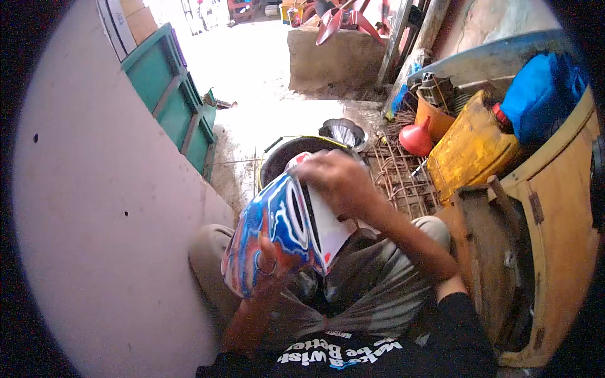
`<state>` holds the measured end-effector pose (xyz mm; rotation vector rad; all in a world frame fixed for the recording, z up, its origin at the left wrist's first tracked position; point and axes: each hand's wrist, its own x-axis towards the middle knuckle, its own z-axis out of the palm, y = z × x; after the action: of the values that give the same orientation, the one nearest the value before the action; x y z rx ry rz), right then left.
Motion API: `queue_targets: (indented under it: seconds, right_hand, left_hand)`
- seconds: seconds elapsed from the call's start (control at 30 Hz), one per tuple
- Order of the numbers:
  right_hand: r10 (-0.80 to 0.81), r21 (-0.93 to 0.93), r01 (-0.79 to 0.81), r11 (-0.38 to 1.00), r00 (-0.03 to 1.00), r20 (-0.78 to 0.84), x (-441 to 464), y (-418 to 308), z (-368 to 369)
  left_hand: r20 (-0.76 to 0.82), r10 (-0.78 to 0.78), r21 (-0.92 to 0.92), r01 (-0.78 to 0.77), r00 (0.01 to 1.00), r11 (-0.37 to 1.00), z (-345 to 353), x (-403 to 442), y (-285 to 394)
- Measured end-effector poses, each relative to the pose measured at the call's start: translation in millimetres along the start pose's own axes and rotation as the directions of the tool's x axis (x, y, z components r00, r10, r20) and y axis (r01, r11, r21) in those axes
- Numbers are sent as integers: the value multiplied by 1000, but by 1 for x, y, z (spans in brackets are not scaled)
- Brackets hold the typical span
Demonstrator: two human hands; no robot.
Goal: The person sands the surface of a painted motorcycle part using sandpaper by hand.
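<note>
A curved shell piece [271,217], glossy with blue, white and orange-red swirls, is held up above my lap. It has a long dark slot along one side and a white face to the right. My left hand [268,268] grips its lower part, the thumb lying across the swirled surface. At the upper edge, my right hand [337,179] rests with bent fingers, slightly blurred. Whatever may be under those fingers is hidden. A black bucket [272,169] with a yellowish rim stands just beyond the piece, partly covered by it.
A black scalloped bowl [343,131] sits past the bucket. To the right are a red funnel [416,137], a yellow jerrycan [472,148], a rusty metal grid [403,179] and a wooden frame [554,220]. A pale panel [120,208] borders my left side.
</note>
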<state>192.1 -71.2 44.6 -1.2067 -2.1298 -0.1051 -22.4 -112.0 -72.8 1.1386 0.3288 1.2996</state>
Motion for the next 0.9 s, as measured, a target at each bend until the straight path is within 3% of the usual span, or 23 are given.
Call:
queue_targets:
  seconds: [0.1, 0.2, 0.23, 0.3, 0.37, 0.43, 0.5, 0.57, 0.63, 0.7, 0.73, 0.8, 0.83, 0.87, 0.9]
  right_hand:
    - [-182, 173, 170, 970, 982, 54, 4, -43, -10]
    - [28, -43, -26, 999, 998, 48, 11, 11, 5]
    - [247, 125, -248, 961, 969, 20, 8, 21, 11]
    - [170, -54, -169, 984, 985, 31, 1, -1, 7]
    - [-35, 79, 40, 996, 998, -56, -15, -49, 9]
    - [-185, 236, 178, 955, 983, 6, -21, -65, -10]
    - [-62, 65, 63, 996, 998, -11, -20, -32, 1]
    - [212, -22, -212, 977, 977, -15, -10, -10, -4]
    - [16, -42, -11, 999, 992, 128, -17, -24, -12]
    - [-240, 184, 233, 955, 970, 19, -30, -61, -2]
    - [-314, 177, 313, 933, 949, -26, -30, -71, -3]
    - [-175, 69, 175, 982, 984, -4, -24, -37, 4]
    - [-97, 7, 97, 995, 995, -2, -22, -13, 6]
    - [139, 37, -140, 989, 990, 33, -24, 5, 5]
    - [242, -70, -237, 969, 968, 70, -23, 14, 4]
  left_hand:
    - [-25, -84, -98, 81, 996, 992, -7, 5, 5]
    - [-30, -163, -183, 155, 986, 971, -3, 13, 13]
    - [-27, -185, -215, 175, 982, 961, -1, 16, 14]
    - [-16, -226, -279, 213, 974, 936, -1, 5, 19]
    - [-14, -272, -349, 250, 962, 903, 7, 20, 17]
    - [-9, -321, -397, 291, 947, 870, 0, 13, 24]
    - [-13, -368, -445, 324, 930, 835, 8, 33, 27]
    - [-4, -412, -501, 354, 911, 790, 11, 27, 32]
    - [24, -443, -562, 378, 896, 736, 12, 34, 34]
    - [41, -470, -625, 390, 881, 676, 11, 28, 36]
    - [52, -492, -644, 406, 869, 649, 17, 43, 36]
    - [77, -545, -675, 446, 835, 588, 14, 35, 45]
    - [-20, -500, -518, 419, 866, 746, 19, 36, 55]
    - [-98, -430, -335, 377, 898, 863, 30, 37, 64]
    - [-155, -335, -140, 315, 929, 939, 37, 38, 68]
